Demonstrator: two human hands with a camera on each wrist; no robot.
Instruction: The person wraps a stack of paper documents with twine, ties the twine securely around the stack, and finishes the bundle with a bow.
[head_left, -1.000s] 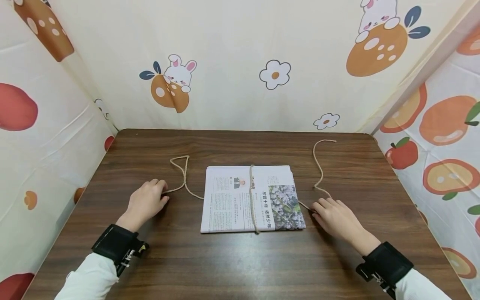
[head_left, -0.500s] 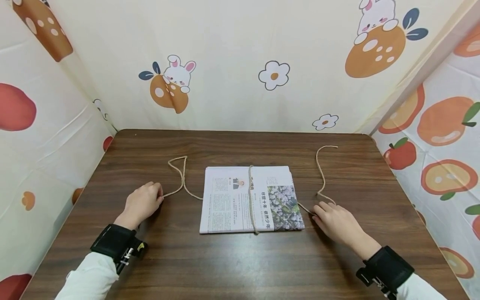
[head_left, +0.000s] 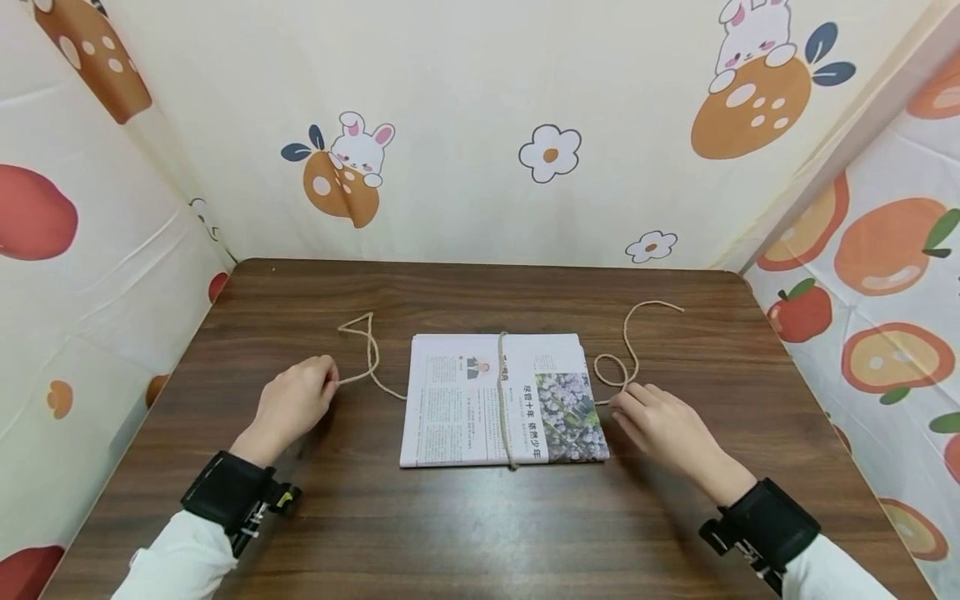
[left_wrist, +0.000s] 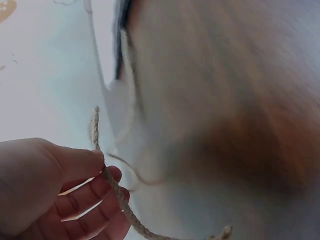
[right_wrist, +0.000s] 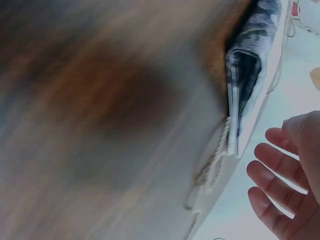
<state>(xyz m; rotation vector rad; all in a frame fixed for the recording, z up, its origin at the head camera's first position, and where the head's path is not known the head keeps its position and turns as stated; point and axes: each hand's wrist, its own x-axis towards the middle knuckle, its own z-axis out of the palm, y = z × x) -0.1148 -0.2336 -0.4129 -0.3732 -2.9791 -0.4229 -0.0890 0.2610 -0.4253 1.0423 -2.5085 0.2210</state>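
A folded stack of newspaper (head_left: 457, 408) lies mid-table, a beige braided cord (head_left: 503, 392) running front to back across its top. Cord also trails out from under both sides. On the left, the left hand (head_left: 297, 404) pinches the left length of cord (left_wrist: 122, 197) between thumb and fingers, with a short end poking up past the thumb. Beside the stack's right edge is the right hand (head_left: 671, 429), fingers apart and relaxed in the right wrist view, holding nothing. The right length of cord (head_left: 630, 342) lies looped just beyond its fingertips.
A brown wood-grain table (head_left: 480, 533) carries the stack. A cream back wall (head_left: 450, 67) with rabbit and flower prints stands behind it, and fruit-printed sheets (head_left: 892, 333) hang at the sides. Each wrist wears a black strap (head_left: 228, 487) with a small device.
The right hand has shifted left toward the stack and let go of the cord, which now curls into a small loop. The left hand has moved slightly right, still pinching its cord.
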